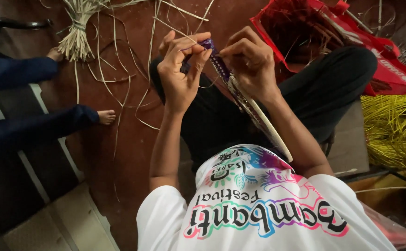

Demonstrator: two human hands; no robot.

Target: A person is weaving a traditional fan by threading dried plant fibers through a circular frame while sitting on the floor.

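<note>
- White printed T-shirt (259, 214) at bottom centre of the frame, closest to the camera, seen from above.
- Black trousers (324, 88) over crossed legs, filling the centre and centre right.
- Left hand (180, 74) raised at upper centre, fingers curled, thumb and fingertips pinching the top of a purple woven strip (221, 69).
- Right hand (252, 62) just beside it, upper centre right, fingers bent, forefinger and thumb pressed together on the same strip's edge.
- Purple woven strip held between both hands, running diagonally down toward lower right of centre, wrapped along a flat pale slat (268, 125) that ends near the shirt.
- Thin pale fibre strand (184, 35) trailing from the fingertips toward the upper left; whether pinched or merely touching, cannot tell.
- Reddish-brown floor (133, 135) across left centre, scattered with loose pale straw strips (119, 69).
- Tied bundle of straw (75, 37) at upper left.
- Bare feet and dark blue trouser legs of another person (35, 125) at far left, one foot (106, 116) near the loose strips.
- Red bag (389, 60) at upper right, holding dark fibres.
- Heap of yellow-green straw (393, 130) at right edge, just below the red bag.
</note>
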